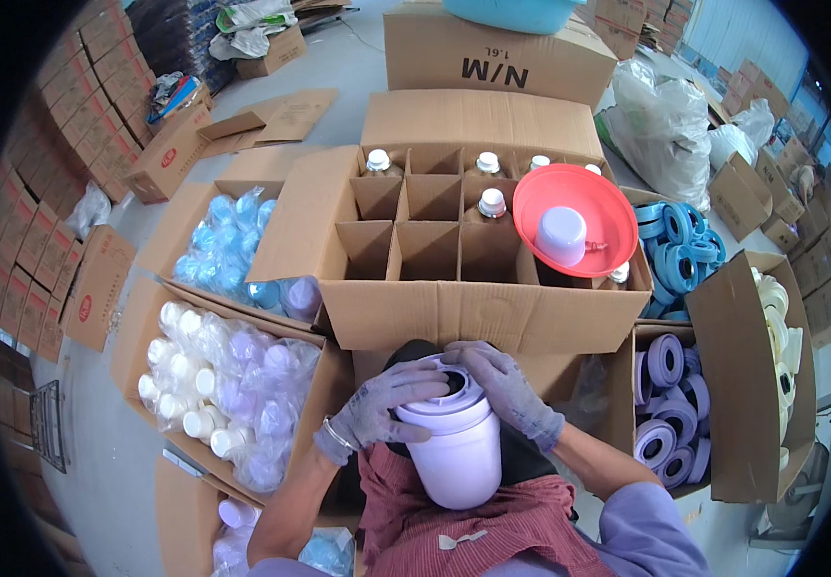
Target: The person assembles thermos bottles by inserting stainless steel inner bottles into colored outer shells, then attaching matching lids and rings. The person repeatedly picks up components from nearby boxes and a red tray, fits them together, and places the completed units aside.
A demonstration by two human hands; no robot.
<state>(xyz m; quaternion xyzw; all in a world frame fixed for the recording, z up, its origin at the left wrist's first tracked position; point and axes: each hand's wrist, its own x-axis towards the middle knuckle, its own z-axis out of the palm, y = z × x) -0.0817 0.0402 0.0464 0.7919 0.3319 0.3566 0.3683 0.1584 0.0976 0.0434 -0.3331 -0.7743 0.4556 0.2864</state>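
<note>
A lilac plastic jug body (456, 466) stands upright in my lap, against a red striped cloth (401, 514). Around its top is a lilac collar ring (444, 420) with a dark round opening. My left hand (377, 409), in a grey-lilac work glove, is closed on the left side of the collar, its fingers reaching over the rim. From the right, my right hand (516, 392), gloved alike, curls over the far right edge of the collar. The undersides of the fingers are hidden on both hands.
Ahead is a divided carton (478, 313) with white-capped bottles (492, 202) and a red basin (528, 226) holding a lilac cup (561, 237). Bagged white and lilac cups (228, 385) fill a left carton; lilac rings (670, 404) and blue rings (680, 252) are in cartons at right.
</note>
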